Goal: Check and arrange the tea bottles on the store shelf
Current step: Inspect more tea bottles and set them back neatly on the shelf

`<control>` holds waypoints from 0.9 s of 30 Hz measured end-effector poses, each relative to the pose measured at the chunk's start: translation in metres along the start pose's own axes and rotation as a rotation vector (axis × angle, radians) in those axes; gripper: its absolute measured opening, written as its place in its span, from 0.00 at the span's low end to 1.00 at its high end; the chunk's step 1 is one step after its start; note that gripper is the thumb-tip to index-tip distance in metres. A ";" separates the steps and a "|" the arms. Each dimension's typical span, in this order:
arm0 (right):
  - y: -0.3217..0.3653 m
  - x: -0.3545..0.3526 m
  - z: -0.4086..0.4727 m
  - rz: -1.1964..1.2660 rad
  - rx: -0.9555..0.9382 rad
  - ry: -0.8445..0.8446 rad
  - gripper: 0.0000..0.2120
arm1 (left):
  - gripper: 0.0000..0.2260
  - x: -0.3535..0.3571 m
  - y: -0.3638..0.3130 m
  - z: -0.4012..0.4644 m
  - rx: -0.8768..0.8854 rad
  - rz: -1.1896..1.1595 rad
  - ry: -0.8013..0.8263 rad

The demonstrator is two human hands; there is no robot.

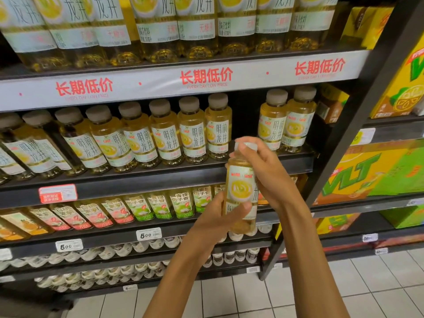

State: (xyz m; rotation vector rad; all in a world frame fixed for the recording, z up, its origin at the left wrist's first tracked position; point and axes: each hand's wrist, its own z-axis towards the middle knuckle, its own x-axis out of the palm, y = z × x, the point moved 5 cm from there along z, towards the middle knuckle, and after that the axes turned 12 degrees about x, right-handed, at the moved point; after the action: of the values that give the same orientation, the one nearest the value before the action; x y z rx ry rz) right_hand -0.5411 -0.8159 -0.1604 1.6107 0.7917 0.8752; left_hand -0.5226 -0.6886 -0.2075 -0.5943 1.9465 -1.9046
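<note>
The left hand (pixel 226 213) is gripping the Longjing tea bottle (pixel 241 191) low down; the right hand (pixel 261 171) is curling round its cap, before the shelf gap (pixel 246 120); checking seems underway, reshelving remaining.

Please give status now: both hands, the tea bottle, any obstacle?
Left hand grips tea bottle low; right hand grips its cap end. Bottle off shelf. Gap in row open, unobstructed.
</note>
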 end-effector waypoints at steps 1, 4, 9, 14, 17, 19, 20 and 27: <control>0.004 0.000 -0.003 0.002 -0.055 0.017 0.06 | 0.23 0.000 0.000 0.002 0.044 -0.018 0.001; 0.019 0.001 -0.011 -0.032 -0.201 0.064 0.09 | 0.23 -0.003 -0.003 0.012 0.177 -0.007 -0.037; 0.032 0.003 -0.019 -0.058 -0.293 0.118 0.20 | 0.27 -0.006 -0.007 0.027 0.350 -0.007 -0.154; 0.040 0.003 -0.015 -0.171 -0.270 0.094 0.19 | 0.23 -0.009 -0.009 0.043 0.447 -0.051 -0.287; 0.042 0.002 -0.012 -0.174 -0.312 0.062 0.21 | 0.22 -0.007 -0.010 0.055 0.473 -0.007 -0.326; 0.044 -0.003 -0.009 -0.153 -0.351 0.008 0.22 | 0.24 -0.007 -0.011 0.062 0.496 0.041 -0.342; 0.045 -0.006 -0.007 -0.134 -0.366 -0.017 0.22 | 0.25 -0.007 -0.011 0.066 0.501 0.073 -0.349; 0.040 -0.018 0.009 0.040 -0.402 -0.192 0.22 | 0.28 -0.005 -0.011 0.080 0.576 0.428 -0.582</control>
State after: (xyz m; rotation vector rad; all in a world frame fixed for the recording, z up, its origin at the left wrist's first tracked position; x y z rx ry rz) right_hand -0.5404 -0.8435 -0.1254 1.3317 0.4175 0.8324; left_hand -0.4757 -0.7536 -0.1991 -0.4396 1.0005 -1.6532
